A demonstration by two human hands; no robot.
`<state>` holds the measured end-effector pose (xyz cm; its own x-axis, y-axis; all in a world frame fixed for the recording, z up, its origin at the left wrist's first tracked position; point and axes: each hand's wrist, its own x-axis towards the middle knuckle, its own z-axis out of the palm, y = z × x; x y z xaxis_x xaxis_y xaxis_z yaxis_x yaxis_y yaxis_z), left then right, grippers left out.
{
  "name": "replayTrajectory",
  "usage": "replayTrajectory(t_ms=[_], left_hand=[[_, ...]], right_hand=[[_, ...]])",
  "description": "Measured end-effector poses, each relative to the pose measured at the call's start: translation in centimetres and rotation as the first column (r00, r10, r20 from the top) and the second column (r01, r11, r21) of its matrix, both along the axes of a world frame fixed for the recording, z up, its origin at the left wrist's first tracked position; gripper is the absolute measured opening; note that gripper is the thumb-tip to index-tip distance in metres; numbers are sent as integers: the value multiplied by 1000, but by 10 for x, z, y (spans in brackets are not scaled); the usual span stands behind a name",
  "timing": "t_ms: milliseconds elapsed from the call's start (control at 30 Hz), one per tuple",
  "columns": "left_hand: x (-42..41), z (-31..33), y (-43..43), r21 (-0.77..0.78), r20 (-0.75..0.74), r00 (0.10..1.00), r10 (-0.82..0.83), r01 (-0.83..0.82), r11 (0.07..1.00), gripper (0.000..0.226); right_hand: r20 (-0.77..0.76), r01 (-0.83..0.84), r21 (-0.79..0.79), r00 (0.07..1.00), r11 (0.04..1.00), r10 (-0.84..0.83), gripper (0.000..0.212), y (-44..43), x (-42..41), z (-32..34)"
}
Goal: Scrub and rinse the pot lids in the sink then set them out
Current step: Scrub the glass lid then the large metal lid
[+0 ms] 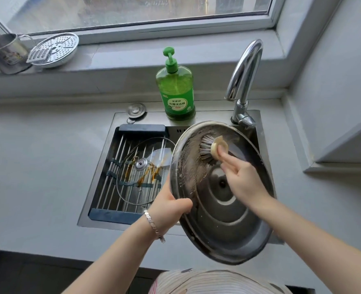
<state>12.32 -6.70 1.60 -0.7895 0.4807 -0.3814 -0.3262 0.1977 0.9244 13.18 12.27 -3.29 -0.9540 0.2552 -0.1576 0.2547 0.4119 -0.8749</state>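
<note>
A large steel pot lid is held tilted over the sink, its soapy underside facing me. My left hand grips its left rim. My right hand holds a scrub brush by its pale handle, with the bristles pressed on the lid's upper inner surface. A glass lid with brown stains lies flat on the drain rack across the sink's left part.
A green dish soap bottle stands behind the sink, beside the chrome tap. A sink plug lies at the back left corner. On the windowsill sit a steel mug and a perforated steamer plate. Grey counter surrounds the sink.
</note>
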Motion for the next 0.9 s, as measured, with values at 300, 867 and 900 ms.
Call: replayTrajectory(t_ms=[300, 867, 900], left_hand=[[-1, 2, -3, 13, 12, 999, 33, -33, 999, 64], [-2, -7, 1, 94, 146, 987, 71, -85, 992, 55], [-3, -7, -1, 105, 152, 987, 61, -77, 992, 48]], right_hand=[[-1, -99, -27, 995, 995, 99, 45, -12, 25, -4], [-117, -337, -85, 938, 938, 327, 51, -37, 29, 27], [-150, -388, -106, 916, 916, 371, 51, -43, 35, 36]])
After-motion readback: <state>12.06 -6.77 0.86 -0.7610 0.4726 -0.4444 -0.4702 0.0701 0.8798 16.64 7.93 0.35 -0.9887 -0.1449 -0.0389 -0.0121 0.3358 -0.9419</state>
